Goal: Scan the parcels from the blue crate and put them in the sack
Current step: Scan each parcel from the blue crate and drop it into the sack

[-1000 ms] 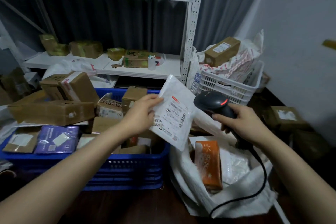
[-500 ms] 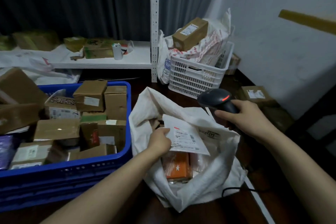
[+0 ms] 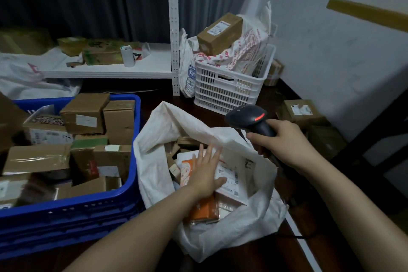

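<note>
White mailer (image 3: 234, 174) lies inside the woven sack (image 3: 159, 139), centre frame, with the left hand (image 3: 206, 174) spread flat over it, fingers (image 3: 215, 154) straight, gripping nothing. Right hand (image 3: 287, 141) wraps the barcode scanner (image 3: 247, 117). Drop step finishing, I'd say; next, the blue crate (image 3: 66, 212), lower left, for another cardboard box (image 3: 85, 115).

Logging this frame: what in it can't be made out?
Head view only.
- Print on the white mailer: blurred, partly under the left hand.
- Middle of the orange parcel: covered by the left hand.
- Grip of the scanner: hidden inside the right hand.
- Left end of the blue crate: cut by the frame edge.
</note>
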